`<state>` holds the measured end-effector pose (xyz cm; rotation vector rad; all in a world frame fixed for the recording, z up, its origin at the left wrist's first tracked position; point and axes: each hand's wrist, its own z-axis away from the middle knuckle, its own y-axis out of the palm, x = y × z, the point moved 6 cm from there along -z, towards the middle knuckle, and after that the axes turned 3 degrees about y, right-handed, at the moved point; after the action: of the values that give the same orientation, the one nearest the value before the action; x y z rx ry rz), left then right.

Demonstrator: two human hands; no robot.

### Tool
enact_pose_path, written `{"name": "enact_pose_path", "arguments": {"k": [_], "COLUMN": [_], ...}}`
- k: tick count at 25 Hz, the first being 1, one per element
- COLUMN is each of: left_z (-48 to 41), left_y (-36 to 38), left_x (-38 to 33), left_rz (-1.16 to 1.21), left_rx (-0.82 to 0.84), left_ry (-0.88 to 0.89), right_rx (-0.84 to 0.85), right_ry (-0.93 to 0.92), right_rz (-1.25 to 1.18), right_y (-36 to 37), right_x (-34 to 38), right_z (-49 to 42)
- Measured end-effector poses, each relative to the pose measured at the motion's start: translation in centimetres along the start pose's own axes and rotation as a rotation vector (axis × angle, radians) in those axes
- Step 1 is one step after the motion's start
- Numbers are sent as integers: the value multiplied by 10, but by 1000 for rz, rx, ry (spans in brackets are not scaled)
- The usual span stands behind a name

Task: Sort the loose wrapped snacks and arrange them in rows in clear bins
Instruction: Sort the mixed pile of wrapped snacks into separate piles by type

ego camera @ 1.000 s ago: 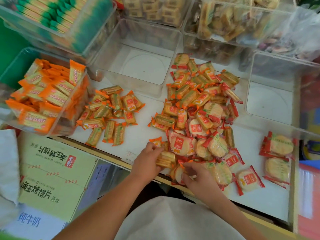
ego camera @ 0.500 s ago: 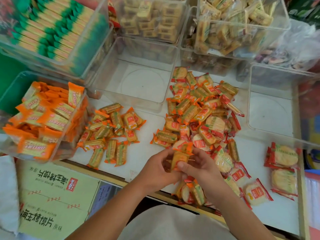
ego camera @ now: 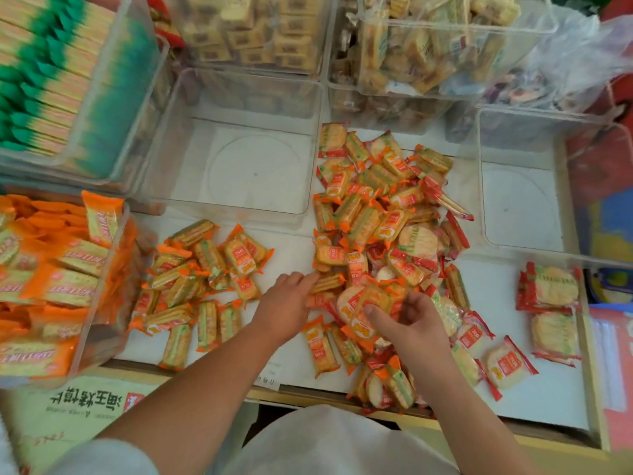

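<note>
The left hand (ego camera: 287, 303) lies palm down with its fingers straight, the fingertips (ego camera: 313, 277) touching a ridged orange snack (ego camera: 329, 281) at the near edge of the mixed pile (ego camera: 383, 214). Just beside it the right hand (ego camera: 411, 323) is turned palm up, thumb and curled fingers closed round a held orange packet (ego camera: 378, 299) lifted slightly above the heap; whether more than one packet sits in that grip cannot be told. The pile spreads from under both hands and away from them, orange-wrapped bars jumbled with red-wrapped round crackers, and some of it trails back past the right wrist to the table (ego camera: 294, 248) edge. To the left of the left hand lies a separate sorted group (ego camera: 202, 279) of orange bars only, loose on the white surface. Beyond the left hand's fingertips stands a bare clear bin (ego camera: 253, 173), its near wall beside the pile. Well to the right of the right hand two red cracker packs (ego camera: 551, 289) lie apart from the heap, and beyond them stands a second clear bin (ego camera: 520, 207). Far to the left a bin (ego camera: 118, 269) holds larger orange packets, and farther out on that side another bin (ego camera: 113, 108) holds green-edged packs in rows. Near the left elbow a printed cardboard box (ego camera: 85, 406) sits below the table edge.
</note>
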<state>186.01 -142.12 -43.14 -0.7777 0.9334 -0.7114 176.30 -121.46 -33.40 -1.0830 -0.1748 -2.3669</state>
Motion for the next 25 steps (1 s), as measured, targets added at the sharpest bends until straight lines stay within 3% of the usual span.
{"name": "enact_pose_path", "arguments": {"k": [4,8,12,17,21,23,25], "left_z": [11,52,118,150,119,127,155], "left_y": [2,-29,-62,-139,-144,-140,-138], "left_x": [1,4,53,128,155,148,137], "left_rz": [90,364,648,397,231,230,224], "left_rx": [-17,-197,-447,-791,-476,-473,-581], "left_ry": [-45,-97,-296,-465,-546,-493,-429], "right_rx": [-26,27,121,197,224,220,234], "right_ry": [-8,7,32,44,46,52,107], "right_rz": [-14,-5,49,175,300,334,342], "right_y": [6,32,78,143,197,221,245], "right_x": [-1,3,4,3,5,4,-5], "right_z": [3,7,1,-6,-20,-27,-28]}}
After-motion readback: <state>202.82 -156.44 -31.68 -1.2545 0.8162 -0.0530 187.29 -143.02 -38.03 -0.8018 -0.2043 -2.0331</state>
